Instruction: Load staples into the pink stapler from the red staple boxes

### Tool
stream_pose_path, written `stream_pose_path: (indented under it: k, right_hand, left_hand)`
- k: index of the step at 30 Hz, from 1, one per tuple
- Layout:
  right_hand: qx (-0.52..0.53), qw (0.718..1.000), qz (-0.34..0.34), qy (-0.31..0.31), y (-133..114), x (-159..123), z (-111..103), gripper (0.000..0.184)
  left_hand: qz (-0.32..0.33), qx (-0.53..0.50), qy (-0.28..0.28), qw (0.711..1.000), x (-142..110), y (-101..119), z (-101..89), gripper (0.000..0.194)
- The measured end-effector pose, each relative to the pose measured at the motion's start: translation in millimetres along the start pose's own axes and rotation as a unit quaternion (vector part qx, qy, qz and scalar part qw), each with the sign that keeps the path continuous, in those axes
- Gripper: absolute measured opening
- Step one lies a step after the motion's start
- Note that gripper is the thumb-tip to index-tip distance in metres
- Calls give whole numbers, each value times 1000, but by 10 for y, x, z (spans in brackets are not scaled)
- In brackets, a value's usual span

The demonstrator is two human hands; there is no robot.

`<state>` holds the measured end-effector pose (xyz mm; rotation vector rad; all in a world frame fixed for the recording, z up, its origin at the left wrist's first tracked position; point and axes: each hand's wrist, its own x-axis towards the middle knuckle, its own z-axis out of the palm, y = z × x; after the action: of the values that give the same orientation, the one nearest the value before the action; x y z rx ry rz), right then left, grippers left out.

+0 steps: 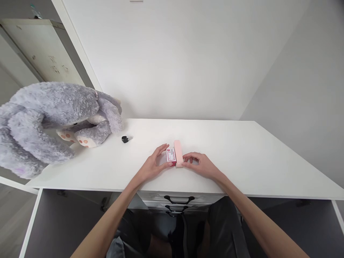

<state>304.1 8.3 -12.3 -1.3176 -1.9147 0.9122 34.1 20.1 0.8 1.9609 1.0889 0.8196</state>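
A small red-and-white box point(170, 155) lies on the white tabletop, directly left of a long pink stapler point(178, 152). The two things lie side by side, seemingly touching. My left hand point(155, 163) grips the box, thumb at its near end and fingers around its far left corner. On the other side, my right hand point(198, 164) has its thumb and curled fingertips against the right side of the stapler, near its closer end. Part of that hand's fingers is hidden beneath the palm.
A black key point(125, 139) rests to the left on the white tabletop point(228, 150). A big grey plush toy point(59, 104) sits at the left end. Below the front edge are drawers with black handles point(179, 199) and open compartments. A wall rises behind.
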Motion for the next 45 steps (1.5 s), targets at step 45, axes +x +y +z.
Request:
stream_pose_path:
  k: [45]
  right_hand:
    - [31, 999, 5, 14, -22, 3, -4, 31]
  left_hand:
    - [20, 393, 155, 906, 213, -478, -544, 49]
